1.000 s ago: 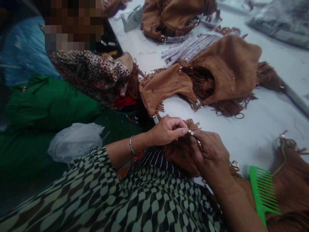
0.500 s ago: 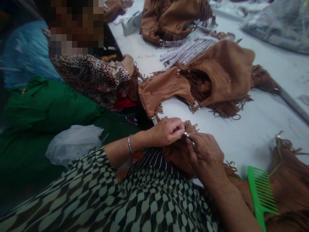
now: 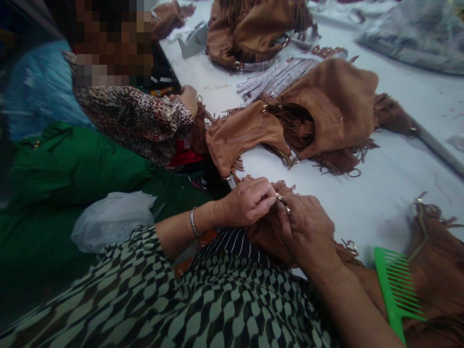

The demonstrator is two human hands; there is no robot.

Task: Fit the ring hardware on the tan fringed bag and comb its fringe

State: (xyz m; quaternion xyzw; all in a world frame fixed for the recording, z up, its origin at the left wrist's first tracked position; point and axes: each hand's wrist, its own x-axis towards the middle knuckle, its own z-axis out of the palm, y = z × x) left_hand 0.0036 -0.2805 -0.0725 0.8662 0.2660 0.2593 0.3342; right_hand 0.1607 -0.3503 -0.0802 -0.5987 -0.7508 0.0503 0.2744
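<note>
My left hand (image 3: 248, 202) and my right hand (image 3: 308, 229) meet at the table's near edge over a brown fringed suede bag (image 3: 270, 232) that lies partly in my lap. Both hands are closed in a pinch around a small metal ring (image 3: 280, 197) on the bag's strap. My left wrist wears a silver bangle (image 3: 192, 223). The bag's body is mostly hidden under my right hand and forearm. A tuft of fringe (image 3: 286, 186) sticks up just beyond my fingers.
A green wide-tooth comb (image 3: 397, 290) rests on another brown fringed bag (image 3: 435, 270) at the right. More brown fringed bags (image 3: 326, 106) (image 3: 253, 29) lie on the white table (image 3: 380, 193). A co-worker in a leopard-print sleeve (image 3: 137, 121) holds one bag's end. Green cloth (image 3: 72, 164) and a white plastic bag (image 3: 112, 220) lie left.
My hands stay joined on the ring, with the fingers shifting slightly. The view has drifted a little; the co-worker's hand moved slightly.
</note>
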